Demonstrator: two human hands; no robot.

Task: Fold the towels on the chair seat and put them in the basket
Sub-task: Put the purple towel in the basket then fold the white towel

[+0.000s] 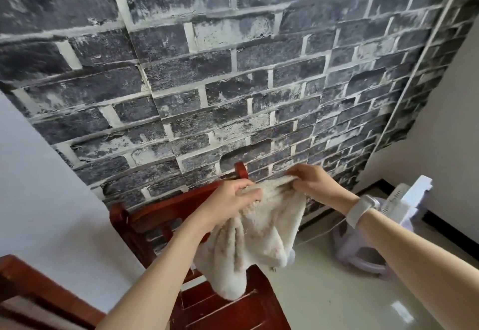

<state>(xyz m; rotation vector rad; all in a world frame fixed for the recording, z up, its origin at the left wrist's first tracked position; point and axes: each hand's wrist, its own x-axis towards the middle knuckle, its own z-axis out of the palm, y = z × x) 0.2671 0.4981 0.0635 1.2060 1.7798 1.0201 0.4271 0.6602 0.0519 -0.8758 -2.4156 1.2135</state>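
A cream fluffy towel point(261, 236) hangs crumpled in the air above the red wooden chair point(228, 309). My left hand point(233, 197) grips its upper edge on the left. My right hand point(311, 179) pinches the same edge on the right, a white watch on that wrist. The towel's lower end droops down to the chair seat. No basket shows in this view.
The chair back point(160, 213) stands against a dark brick-pattern wall point(207, 70). A pale purple plastic stool point(363, 257) with a white object on top sits on the tiled floor at the right. More red wooden furniture point(39, 293) is at the lower left.
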